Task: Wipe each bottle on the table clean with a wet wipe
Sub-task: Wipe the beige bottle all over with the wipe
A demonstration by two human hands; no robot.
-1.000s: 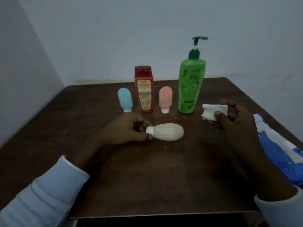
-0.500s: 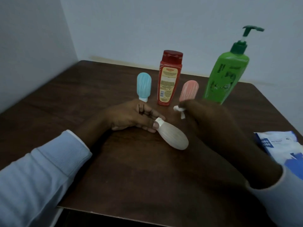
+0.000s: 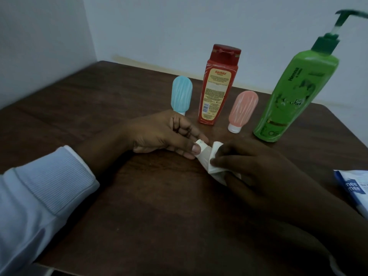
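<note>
Dim bluish light, soft focus, motion-blurred green pump (image 3: 350,13) at stretched edge.

Pump bottle (image 3: 292,100) stands behind the right hand (image 3: 258,166); wipes pack (image 3: 356,188) lies right of that hand.

A smooth, dull-sheened wood-grain table (image 3: 159,216) is being shown beneath the fingers (image 3: 221,161). A soft, creased white wet wipe (image 3: 216,146) is being pressed under those fingers of the right hand (image 3: 249,166) onto a matt cream plastic bottle (image 3: 203,157). Beyond the fingers, glossy plastic is being shown by the green pump bottle (image 3: 294,96) and the red bottle (image 3: 218,86). Ribbed, matt surfaces are being shown by the blue tube (image 3: 181,94) and the pink tube (image 3: 243,110).
</note>
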